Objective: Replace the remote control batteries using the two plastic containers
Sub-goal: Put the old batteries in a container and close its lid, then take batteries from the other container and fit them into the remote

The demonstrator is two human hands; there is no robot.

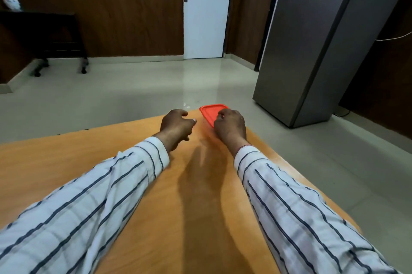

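A plastic container with an orange-red lid [210, 111] sits at the far corner of the wooden table [89, 162]. My right hand [230, 127] rests over the lid's near right edge, fingers curled on it; the container's body is hidden behind the hand. My left hand [176, 126] hovers just left of the container, fingers loosely curled, apart from it and holding nothing. No remote, batteries or second container appear in the head view.
The table's far edge runs just behind the container, with the tiled floor beyond. A grey refrigerator [312, 46] stands at the right, a white door [205, 17] at the back, and a dark wheeled desk [44, 35] at the left.
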